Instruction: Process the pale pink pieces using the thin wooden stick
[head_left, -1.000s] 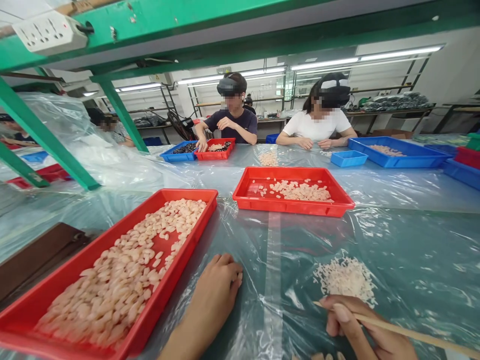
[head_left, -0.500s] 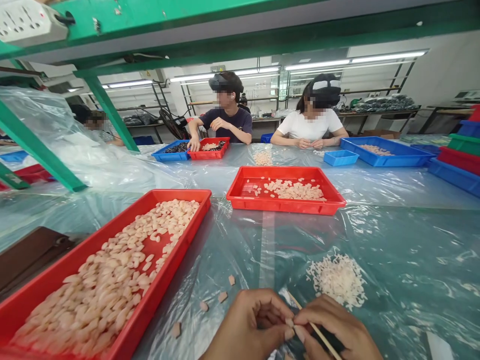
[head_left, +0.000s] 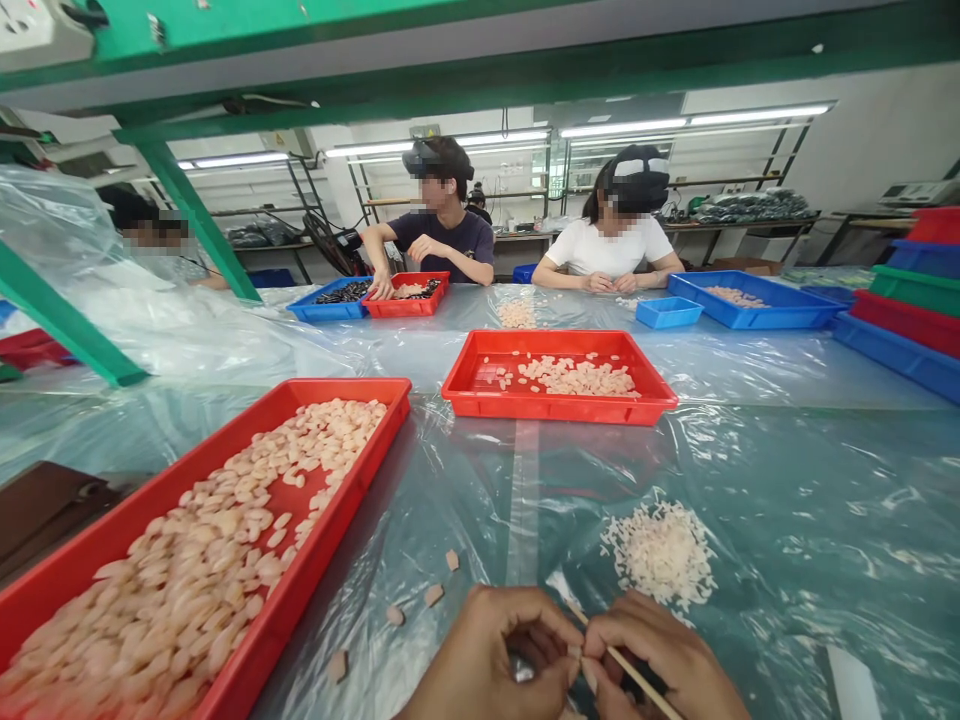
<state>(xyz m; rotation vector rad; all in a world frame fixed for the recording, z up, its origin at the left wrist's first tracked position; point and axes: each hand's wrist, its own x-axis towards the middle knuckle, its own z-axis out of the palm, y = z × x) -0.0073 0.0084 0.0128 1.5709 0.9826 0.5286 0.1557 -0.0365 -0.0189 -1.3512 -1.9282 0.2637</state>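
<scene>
A: What are the hands doing?

B: They meet at the bottom edge. The left hand (head_left: 499,660) has its grip pinched together on a small pale piece (head_left: 575,652), mostly hidden by the fingertips. The right hand (head_left: 660,665) has its grip clamped on a thin wooden stick (head_left: 626,670), whose tip reaches the left fingertips.

A: And around them?

B: Four loose pale pieces (head_left: 433,594) lie on the plastic-covered tabletop (head_left: 787,480), just left of the hands. A small heap of white shreds (head_left: 660,550) sits just beyond the right hand.

A: The containers?

B: A long red tray (head_left: 315,560) at the left holds a thick layer of pale pink pieces. A second red tray (head_left: 559,377), further back in the middle, holds a thin scatter of the same. Across the tabletop, two other people sit by a blue tray with dark pieces (head_left: 330,300), a small red tray (head_left: 409,295), a small blue bin (head_left: 667,312) and a wide blue tray (head_left: 754,300) with a few pale pieces.

A: Any writing?

B: None I can read.
</scene>
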